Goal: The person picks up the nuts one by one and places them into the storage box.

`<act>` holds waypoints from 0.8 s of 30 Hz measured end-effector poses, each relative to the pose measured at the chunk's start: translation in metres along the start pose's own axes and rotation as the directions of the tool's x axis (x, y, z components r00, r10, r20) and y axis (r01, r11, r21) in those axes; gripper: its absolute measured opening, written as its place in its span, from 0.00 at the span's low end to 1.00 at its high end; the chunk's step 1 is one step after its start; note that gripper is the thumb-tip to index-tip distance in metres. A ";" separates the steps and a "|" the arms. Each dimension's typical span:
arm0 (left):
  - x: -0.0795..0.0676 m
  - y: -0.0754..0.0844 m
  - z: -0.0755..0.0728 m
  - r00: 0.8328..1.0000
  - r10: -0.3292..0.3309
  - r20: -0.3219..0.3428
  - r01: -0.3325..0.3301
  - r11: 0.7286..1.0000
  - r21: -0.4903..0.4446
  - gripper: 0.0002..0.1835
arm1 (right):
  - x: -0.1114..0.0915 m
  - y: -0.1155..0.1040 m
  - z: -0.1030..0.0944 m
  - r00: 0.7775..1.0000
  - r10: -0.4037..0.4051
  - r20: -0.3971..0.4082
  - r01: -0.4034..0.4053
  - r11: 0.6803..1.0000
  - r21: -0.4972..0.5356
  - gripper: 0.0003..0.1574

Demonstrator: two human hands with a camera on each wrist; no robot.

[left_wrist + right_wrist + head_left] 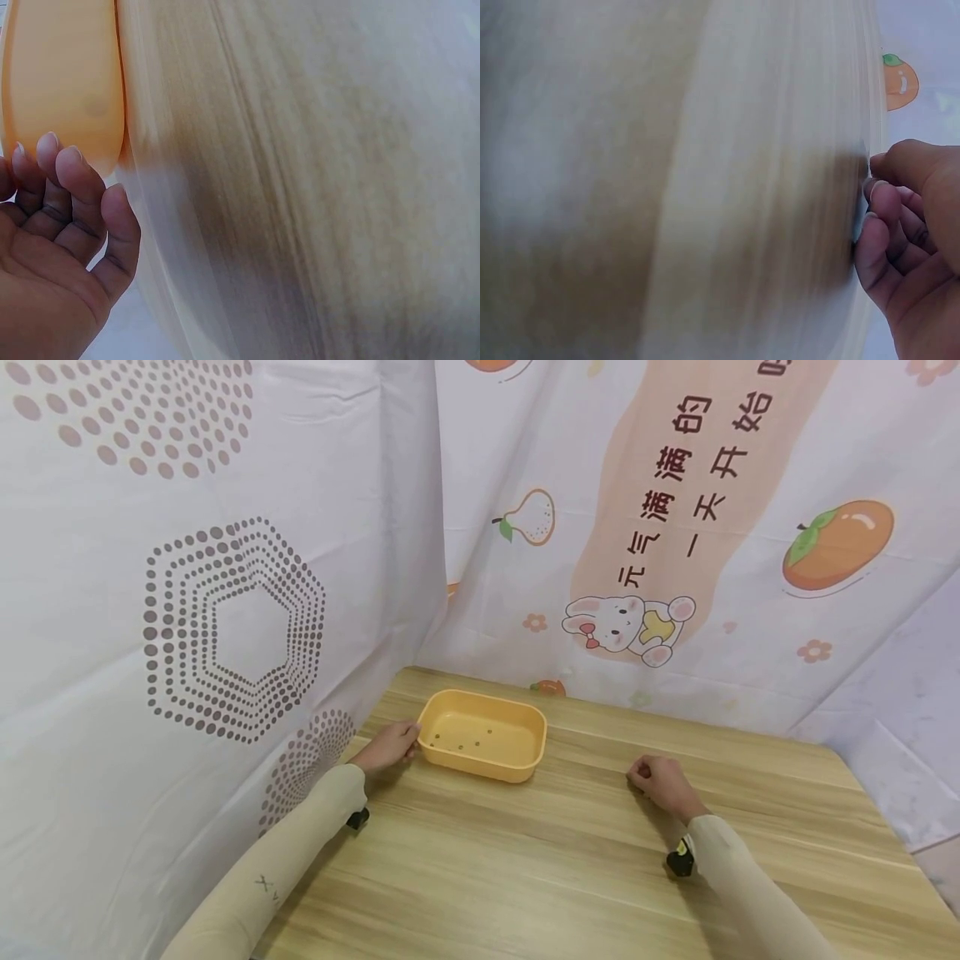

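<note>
A shallow yellow plastic box [482,767] stands toward the back left of the table, with several tiny dark round pieces [477,744] scattered on its floor. My left hand [392,746] is at the box's left end. In the left wrist view, its loosely bent fingers [79,171] have their tips against the box's outer wall. My right hand [666,785] is low over the table, well right of the box. Its thumb [904,161] and forefinger come together at the tips, with the other fingers curled in; I cannot tell whether something tiny is between them.
The wood-grain table [487,860] extends around both hands. White printed curtains hang close on the left [360,568] and along the back edge [495,602]. A dark wrist-worn device [680,860] sits under the right wrist, another [357,818] under the left.
</note>
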State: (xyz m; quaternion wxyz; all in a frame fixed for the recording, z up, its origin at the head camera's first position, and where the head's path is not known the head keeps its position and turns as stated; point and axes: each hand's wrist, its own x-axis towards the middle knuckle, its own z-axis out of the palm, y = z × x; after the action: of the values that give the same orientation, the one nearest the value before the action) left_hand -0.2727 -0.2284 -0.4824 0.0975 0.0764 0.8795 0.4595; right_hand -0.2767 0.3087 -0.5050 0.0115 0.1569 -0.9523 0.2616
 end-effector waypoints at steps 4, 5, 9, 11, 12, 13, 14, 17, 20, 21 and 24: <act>0.000 0.000 0.000 1.000 -0.008 0.000 0.008 1.000 -0.014 0.20 | -0.001 -0.001 -0.001 1.000 0.007 0.001 -0.007 1.000 0.018 0.06; 0.000 -0.001 0.000 1.000 -0.009 0.000 0.009 1.000 -0.014 0.20 | -0.001 -0.002 -0.001 1.000 0.010 0.002 -0.010 1.000 0.024 0.06; 0.002 -0.003 0.000 1.000 -0.002 -0.001 0.002 1.000 -0.018 0.20 | -0.002 -0.003 -0.001 1.000 0.028 0.003 -0.028 0.999 0.037 0.07; 0.002 -0.003 0.000 1.000 0.010 0.002 -0.010 1.000 -0.015 0.21 | -0.002 -0.003 -0.001 1.000 0.028 -0.001 -0.028 0.999 0.035 0.07; 0.002 -0.003 0.000 1.000 0.013 0.002 -0.013 1.000 -0.015 0.21 | -0.002 -0.003 0.000 1.000 0.026 -0.006 -0.025 0.999 0.032 0.06; 0.002 -0.003 0.000 1.000 0.013 0.004 -0.013 1.000 -0.016 0.21 | -0.002 -0.003 0.000 1.000 0.020 -0.011 -0.020 0.999 0.025 0.06; 0.002 -0.003 0.000 1.000 0.014 0.006 -0.014 1.000 -0.017 0.21 | -0.003 -0.003 -0.001 1.000 0.009 -0.015 -0.009 1.000 0.016 0.06; 0.001 -0.003 0.000 1.000 0.010 0.009 -0.009 1.000 -0.020 0.21 | -0.003 -0.004 -0.001 1.000 -0.007 -0.028 0.007 1.000 -0.003 0.06; 0.000 -0.003 0.000 1.000 0.005 0.005 -0.005 1.000 -0.026 0.21 | -0.003 -0.006 -0.002 0.999 -0.013 -0.029 0.013 1.000 -0.012 0.06; 0.000 -0.003 0.001 1.000 0.004 0.001 -0.004 1.000 -0.030 0.20 | -0.003 -0.007 -0.002 1.000 -0.013 -0.028 0.013 1.000 -0.017 0.06; 0.001 -0.003 0.002 1.000 0.002 -0.012 -0.003 0.999 -0.041 0.19 | -0.002 -0.009 -0.002 0.999 -0.011 -0.030 0.010 1.000 -0.028 0.07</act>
State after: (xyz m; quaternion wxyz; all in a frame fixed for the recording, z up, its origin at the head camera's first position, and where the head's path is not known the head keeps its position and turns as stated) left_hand -0.2735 -0.2285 -0.4858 0.0933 0.0728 0.8702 0.4782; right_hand -0.2719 0.3029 -0.4994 0.0296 0.1576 -0.9547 0.2505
